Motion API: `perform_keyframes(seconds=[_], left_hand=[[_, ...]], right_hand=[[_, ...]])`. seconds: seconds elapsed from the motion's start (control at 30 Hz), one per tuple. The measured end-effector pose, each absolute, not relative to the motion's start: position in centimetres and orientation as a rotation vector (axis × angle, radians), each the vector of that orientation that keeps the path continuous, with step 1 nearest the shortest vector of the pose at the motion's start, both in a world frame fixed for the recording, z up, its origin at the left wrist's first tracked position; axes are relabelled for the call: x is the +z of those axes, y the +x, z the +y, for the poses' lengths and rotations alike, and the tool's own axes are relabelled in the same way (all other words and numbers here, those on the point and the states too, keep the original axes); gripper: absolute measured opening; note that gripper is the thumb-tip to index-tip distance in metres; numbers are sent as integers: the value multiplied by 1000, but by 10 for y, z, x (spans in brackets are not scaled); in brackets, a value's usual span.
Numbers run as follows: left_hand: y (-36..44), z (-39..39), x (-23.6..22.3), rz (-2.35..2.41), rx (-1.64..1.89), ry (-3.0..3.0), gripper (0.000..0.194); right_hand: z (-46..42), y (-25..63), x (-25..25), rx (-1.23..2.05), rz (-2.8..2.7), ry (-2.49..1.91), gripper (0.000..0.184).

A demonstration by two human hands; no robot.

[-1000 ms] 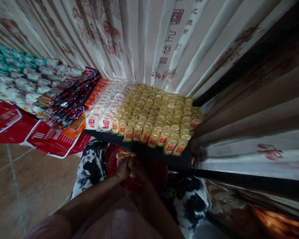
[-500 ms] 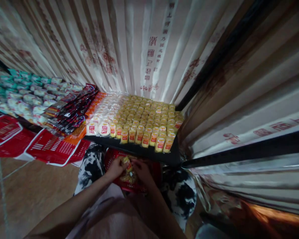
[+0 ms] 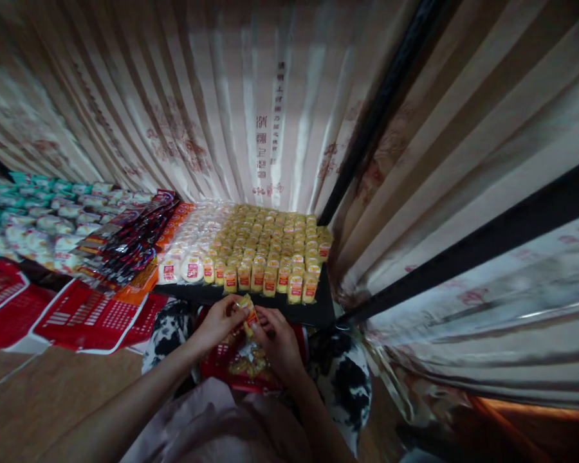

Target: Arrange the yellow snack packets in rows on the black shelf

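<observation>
My left hand [image 3: 218,321] and my right hand [image 3: 276,334] meet over my lap and both pinch one small yellow snack packet [image 3: 248,312] with a red label. Under them a red basket [image 3: 222,366] holds more yellow packets [image 3: 248,363]. Just beyond the hands a black board [image 3: 313,305] carries rows of the same yellow packets [image 3: 270,251], with white round packets [image 3: 190,263] at its left side.
Dark red-and-black packets [image 3: 125,238] and green-and-white packets [image 3: 38,215] lie in rows to the left. Red flat baskets [image 3: 84,315] lean below them. A cream printed curtain [image 3: 251,109] hangs behind and to the right. Black-and-white fabric [image 3: 347,379] covers my knees.
Both hands have risen out of the red basket with one yellow packet, up toward the front edge of the black board. The view has tilted upward.
</observation>
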State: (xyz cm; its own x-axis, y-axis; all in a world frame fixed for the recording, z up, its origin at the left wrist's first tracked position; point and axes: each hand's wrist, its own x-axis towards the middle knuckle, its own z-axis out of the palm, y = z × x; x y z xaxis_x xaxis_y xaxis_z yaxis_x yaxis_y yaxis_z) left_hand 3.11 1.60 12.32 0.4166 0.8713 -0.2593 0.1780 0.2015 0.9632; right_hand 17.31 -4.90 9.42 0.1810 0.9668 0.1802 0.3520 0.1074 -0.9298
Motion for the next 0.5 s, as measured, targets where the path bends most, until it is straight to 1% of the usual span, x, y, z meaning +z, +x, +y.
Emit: perform_keyframes(seconds=[0.17, 0.23, 0.3, 0.4, 0.5], left_hand=[[58, 36, 144, 1038, 633, 1591, 39], [73, 45, 153, 1040, 641, 1701, 41], [91, 54, 161, 1027, 647, 1806, 42], [122, 66, 175, 998, 653, 1948, 36], [155, 79, 187, 974, 671, 2061, 35]], right_hand=[[-42, 189, 108, 515, -1287, -1488, 31], [-37, 197, 113, 411, -1257, -1518, 34], [-32, 207, 116, 299, -1211, -1553, 36], [-22, 223, 121, 155, -1127, -1581, 40], [-10, 239, 126, 59, -1054, -1599, 44]])
